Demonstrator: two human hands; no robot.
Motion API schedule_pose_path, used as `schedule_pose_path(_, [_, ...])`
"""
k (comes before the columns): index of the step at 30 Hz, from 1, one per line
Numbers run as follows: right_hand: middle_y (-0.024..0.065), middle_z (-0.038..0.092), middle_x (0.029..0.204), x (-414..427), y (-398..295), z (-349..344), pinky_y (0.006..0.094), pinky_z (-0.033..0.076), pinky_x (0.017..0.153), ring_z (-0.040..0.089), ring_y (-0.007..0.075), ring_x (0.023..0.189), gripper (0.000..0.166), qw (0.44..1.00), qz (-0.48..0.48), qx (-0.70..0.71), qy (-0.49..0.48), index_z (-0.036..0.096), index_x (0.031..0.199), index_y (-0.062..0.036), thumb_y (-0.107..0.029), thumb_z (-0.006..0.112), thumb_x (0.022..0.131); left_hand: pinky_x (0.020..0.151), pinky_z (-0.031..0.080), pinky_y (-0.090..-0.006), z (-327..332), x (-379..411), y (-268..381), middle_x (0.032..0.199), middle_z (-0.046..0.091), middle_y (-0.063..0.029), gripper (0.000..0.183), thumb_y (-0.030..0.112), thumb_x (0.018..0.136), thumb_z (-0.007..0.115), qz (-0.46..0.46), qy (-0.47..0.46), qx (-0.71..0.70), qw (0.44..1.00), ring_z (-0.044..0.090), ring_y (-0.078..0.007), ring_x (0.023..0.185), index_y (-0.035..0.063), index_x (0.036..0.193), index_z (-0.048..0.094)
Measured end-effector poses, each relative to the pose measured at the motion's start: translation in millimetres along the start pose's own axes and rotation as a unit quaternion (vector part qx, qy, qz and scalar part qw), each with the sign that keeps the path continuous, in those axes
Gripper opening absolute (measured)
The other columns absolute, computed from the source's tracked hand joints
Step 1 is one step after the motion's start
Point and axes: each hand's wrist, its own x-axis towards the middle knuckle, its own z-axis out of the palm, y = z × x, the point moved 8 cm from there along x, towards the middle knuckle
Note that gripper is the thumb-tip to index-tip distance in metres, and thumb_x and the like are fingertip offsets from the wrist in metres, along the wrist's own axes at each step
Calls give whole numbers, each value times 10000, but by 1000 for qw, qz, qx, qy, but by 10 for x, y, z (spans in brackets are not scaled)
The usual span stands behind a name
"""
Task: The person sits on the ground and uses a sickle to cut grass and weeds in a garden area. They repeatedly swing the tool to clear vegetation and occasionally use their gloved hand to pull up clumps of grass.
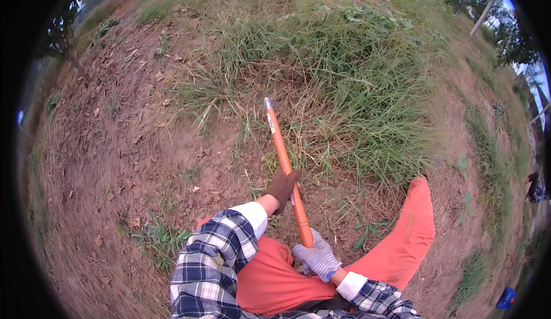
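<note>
A long orange tool handle (279, 140) slants away from me over the ground, with a metal ferrule (268, 103) at its far end. Any blade or head beyond the ferrule is not discernible. My left hand (282, 190), in a dark brown glove, wraps around the handle's middle. Lower down, my right hand (317, 254) grips the butt end in a grey-striped knit glove. Past the handle to the right grows a thick clump of long green grass (370, 116), with dry, flattened stalks (301, 91) at its near edge.
My legs in orange-red trousers (409, 237) are spread beneath my arms. Bare reddish soil (120, 155) with scattered dry leaves lies to the left. A small weed patch (161, 239) grows near my left sleeve. A blue object (506, 298) lies at lower right; a thin tree (69, 48) stands at upper left.
</note>
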Motion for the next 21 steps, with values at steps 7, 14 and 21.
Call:
schedule_pose_path(7, [112, 579, 773, 151, 73, -90, 290, 467, 383, 565, 159, 454, 569, 989, -56, -118, 72, 396, 1273, -77, -218, 645, 781, 589, 546, -389, -69, 114, -144, 776, 557, -109, 357, 336, 911, 524, -30, 4, 100, 994, 634, -240, 664, 28, 1070, 436])
schedule_pose_path(14, [6, 494, 603, -341, -16, -156, 254, 425, 320, 477, 104, 362, 272, 994, 36, 104, -17, 445, 960, -60, -164, 642, 804, 547, 448, -348, 284, -261, 70, 736, 559, -83, 358, 356, 874, 557, 41, 48, 210, 976, 540, -191, 609, 28, 982, 465])
schedule_pose_path(21, [2, 480, 554, -491, -39, -231, 244, 418, 329, 479, 101, 369, 227, 996, 83, 11, -32, 469, 914, -57, -181, 634, 818, 527, 439, -326, 361, -439, 11, 751, 560, -88, 398, 354, 871, 572, 2, 58, 142, 988, 530, -172, 599, 19, 1033, 432])
